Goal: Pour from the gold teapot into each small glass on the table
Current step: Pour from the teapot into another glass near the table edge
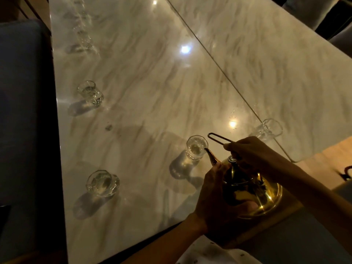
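Right hand (251, 151): fingers closed around the wire handle (219, 138) of the gold teapot (253, 195). Left hand (215, 195): wrapped against the pot's body below the spout (211, 155). Teapot: tilted, over the marble table's (142, 73) near edge, spout tip at the rim of the nearest glass (196, 147). Other glasses: near-left (102, 182), left edge (89, 92), right, by the seam (269, 128).

Table (133, 73): you see glossy marble with light spots.
Seam (219, 69): crosses the table diagonally.
Seat (22, 111): blue-grey, left of the table.
Cloth (209, 252): white, dotted, below the table's near edge.
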Motion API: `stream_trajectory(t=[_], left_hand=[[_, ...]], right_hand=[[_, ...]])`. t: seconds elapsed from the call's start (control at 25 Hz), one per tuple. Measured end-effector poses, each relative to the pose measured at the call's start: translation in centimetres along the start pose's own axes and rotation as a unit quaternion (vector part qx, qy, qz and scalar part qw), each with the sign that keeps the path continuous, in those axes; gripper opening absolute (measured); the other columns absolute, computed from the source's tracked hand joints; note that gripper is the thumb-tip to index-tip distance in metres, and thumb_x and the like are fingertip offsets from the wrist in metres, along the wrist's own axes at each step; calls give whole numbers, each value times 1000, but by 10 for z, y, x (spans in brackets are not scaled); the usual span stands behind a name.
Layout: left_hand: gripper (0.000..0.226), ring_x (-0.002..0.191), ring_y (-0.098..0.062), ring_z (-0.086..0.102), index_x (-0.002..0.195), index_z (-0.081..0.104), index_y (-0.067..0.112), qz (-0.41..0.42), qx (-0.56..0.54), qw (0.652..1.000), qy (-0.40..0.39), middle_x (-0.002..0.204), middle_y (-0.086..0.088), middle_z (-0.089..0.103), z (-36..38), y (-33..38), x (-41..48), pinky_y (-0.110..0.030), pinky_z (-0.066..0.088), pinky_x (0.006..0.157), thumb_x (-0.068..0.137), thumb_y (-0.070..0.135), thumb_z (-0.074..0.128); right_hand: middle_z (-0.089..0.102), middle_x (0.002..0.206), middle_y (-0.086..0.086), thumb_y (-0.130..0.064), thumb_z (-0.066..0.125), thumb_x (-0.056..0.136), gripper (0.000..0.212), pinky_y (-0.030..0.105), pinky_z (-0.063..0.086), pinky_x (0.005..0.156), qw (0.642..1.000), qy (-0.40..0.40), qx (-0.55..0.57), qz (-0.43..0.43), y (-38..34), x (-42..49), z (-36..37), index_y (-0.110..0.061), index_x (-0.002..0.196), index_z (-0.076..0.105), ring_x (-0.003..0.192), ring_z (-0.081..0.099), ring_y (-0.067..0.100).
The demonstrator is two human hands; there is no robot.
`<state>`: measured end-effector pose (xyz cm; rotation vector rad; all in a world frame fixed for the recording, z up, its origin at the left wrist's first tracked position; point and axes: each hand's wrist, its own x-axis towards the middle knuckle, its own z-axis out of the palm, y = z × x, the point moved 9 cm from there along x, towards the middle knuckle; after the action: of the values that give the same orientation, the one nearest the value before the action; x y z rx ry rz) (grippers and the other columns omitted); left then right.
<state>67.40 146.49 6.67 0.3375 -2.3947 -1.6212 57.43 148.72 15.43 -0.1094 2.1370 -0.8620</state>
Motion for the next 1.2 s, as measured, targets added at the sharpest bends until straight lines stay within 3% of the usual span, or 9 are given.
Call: stream_trajectory(t=[0.12, 0.2, 0.28, 0.44, 0.56, 0.72, 0.88, 1.2], left_hand=[[98, 148, -5, 25, 153, 7, 48, 0, 2, 1000, -10, 161, 0, 30, 12, -6, 3, -26, 27, 122, 74, 91, 45], [101, 149, -12, 28, 154, 14, 38, 11, 3, 1000, -14, 162, -4, 32, 21, -6, 7, -22, 27, 120, 74, 91, 46], [101, 149, -12, 28, 152, 13, 42, 20, 0, 1000, -20, 163, -4, 31, 29, 1, 14, -18, 24, 118, 71, 92, 46], [95, 144, 2, 23, 144, -1, 68, 37, -23, 999, -27, 160, 3, 29, 49, 30, 34, -15, 24, 116, 70, 88, 55], [94, 146, -5, 27, 149, 1, 61, 69, -18, 997, -1, 160, -2, 32, 82, 50, 57, -21, 30, 118, 76, 85, 56], [102, 148, 2, 26, 153, 8, 51, 77, 7, 996, 51, 160, 24, 23, 135, 76, 87, -30, 37, 119, 74, 72, 69], [100, 144, -25, 42, 151, 21, 37, 19, -25, 998, 45, 157, -6, 39, 190, 89, 106, -50, 47, 111, 72, 76, 70], [91, 132, -29, 52, 148, 29, 35, -1, -72, 992, 108, 145, -8, 48, 223, 106, 122, -55, 53, 100, 76, 76, 67]], right_hand=[[45, 48, 2, -23, 59, 89, 35, 20, 31, 36, 1000, 1, 19, -1, 6, -1, -9, -5, 59, 55, 33, 39, 9], [47, 54, 5, -24, 59, 88, 32, 21, 32, 39, 1000, 9, 26, -8, 10, -2, -19, -4, 64, 57, 39, 40, 11], [49, 57, 6, -25, 58, 89, 31, 22, 33, 42, 999, 16, 32, -21, 15, -2, -33, -3, 67, 59, 42, 41, 12], [49, 59, 6, -26, 56, 89, 32, 23, 33, 45, 998, 7, 48, -31, 25, -2, -70, 2, 76, 61, 45, 43, 12], [49, 59, 6, -27, 55, 90, 34, 23, 34, 44, 998, 8, 33, -44, 36, 3, -112, 5, 81, 63, 48, 43, 14], [53, 57, 7, -30, 57, 89, 34, 24, 34, 45, 997, -10, -8, -80, 50, 13, -168, -7, 64, 62, 46, 45, 15], [50, 50, 1, -30, 57, 89, 35, 23, 33, 43, 994, -35, -36, -99, 69, 22, -213, -8, 62, 61, 42, 43, 11], [52, 58, 8, -29, 57, 89, 36, 25, 33, 46, 989, -61, -85, -100, 78, 37, -244, -3, 66, 61, 47, 43, 17]])
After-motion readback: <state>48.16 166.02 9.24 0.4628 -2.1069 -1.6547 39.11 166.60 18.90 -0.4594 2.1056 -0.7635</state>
